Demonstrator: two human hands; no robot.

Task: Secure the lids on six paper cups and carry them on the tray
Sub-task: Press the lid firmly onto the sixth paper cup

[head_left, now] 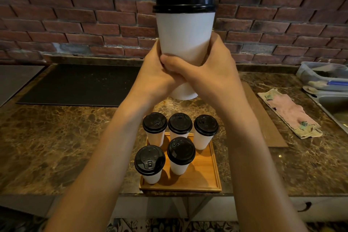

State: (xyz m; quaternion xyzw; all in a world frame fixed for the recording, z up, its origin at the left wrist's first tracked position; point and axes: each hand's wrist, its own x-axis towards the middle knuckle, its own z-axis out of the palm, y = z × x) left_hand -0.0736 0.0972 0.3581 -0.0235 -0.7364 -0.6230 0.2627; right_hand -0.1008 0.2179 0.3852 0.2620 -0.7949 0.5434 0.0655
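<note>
Entry, as I read it from my station.

1. Held cup (pixel 185 37): white paper, upright, black lid (pixel 185 3) seated on its rim. Raised at upper centre of frame, in front of the brick wall (pixel 75 24).
2. Left grip (pixel 156 69): wrapped round the held cup's lower half from the left of frame.
3. Right grip (pixel 212 73): wrapped round the same cup from the right, thumb lying across the left grip.
4. Tray (pixel 203 171): wooden, lower centre, at the near edge of the worktop (pixel 56 137). I count five lidded cups standing in it: back-left cup (pixel 154 122), back-middle cup (pixel 180 123), back-right cup (pixel 206 125), front-left cup (pixel 150 160), front-middle cup (pixel 181 150).
5. Worktop, brown marble, also carries: black mat (pixel 81 84), left of centre; wooden board (pixel 263 118), just right of the tray, partly under the right forearm; pink cloth (pixel 290 113), right; clear tub (pixel 323 73) and sink (pixel 335 103), right edge.
</note>
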